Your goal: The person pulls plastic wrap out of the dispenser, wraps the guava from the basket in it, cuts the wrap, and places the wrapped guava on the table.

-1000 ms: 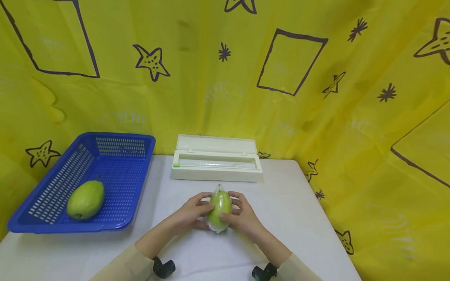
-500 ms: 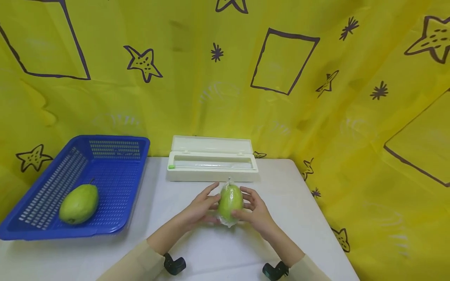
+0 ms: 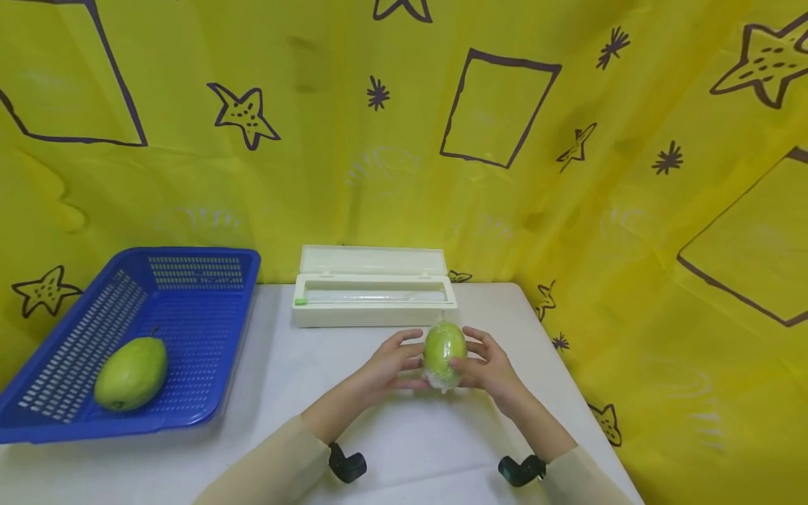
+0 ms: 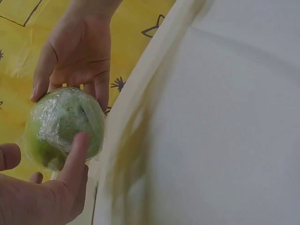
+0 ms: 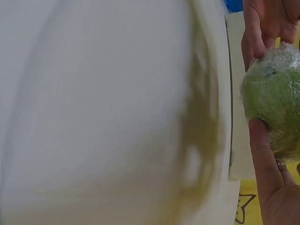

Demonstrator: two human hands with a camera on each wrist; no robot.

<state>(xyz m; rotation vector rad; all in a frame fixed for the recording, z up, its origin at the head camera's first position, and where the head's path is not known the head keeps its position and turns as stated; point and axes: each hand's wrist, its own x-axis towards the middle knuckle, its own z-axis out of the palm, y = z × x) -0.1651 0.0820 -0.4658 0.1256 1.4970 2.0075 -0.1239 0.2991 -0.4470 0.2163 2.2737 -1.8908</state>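
Note:
A green pear (image 3: pixel 444 351) wrapped in clear plastic film is raised over the table, with film bunched at its lower end. My right hand (image 3: pixel 499 372) holds it from the right, thumb across the front and fingers at the side and behind. On the pear's other side, my left hand (image 3: pixel 388 365) has its fingers spread and extended. In the left wrist view, one finger (image 4: pixel 77 159) of that hand touches the wrapped pear (image 4: pixel 65 126), its thumb held away. The right wrist view shows the film-covered pear (image 5: pixel 274 98) between both hands, cut off by the frame's edge.
A blue plastic basket (image 3: pixel 243 337) at the left holds an unwrapped green pear (image 3: pixel 131 374). Behind my hands, a white cling film dispenser (image 3: pixel 372 318) stands with its lid up. A yellow patterned curtain (image 3: pixel 328 175) borders the white-covered table (image 3: pixel 435 449).
Both hands and the wrapped pear have shifted right and slightly away from me. My left fingers have spread and loosened from the pear. The head view has turned slightly right.

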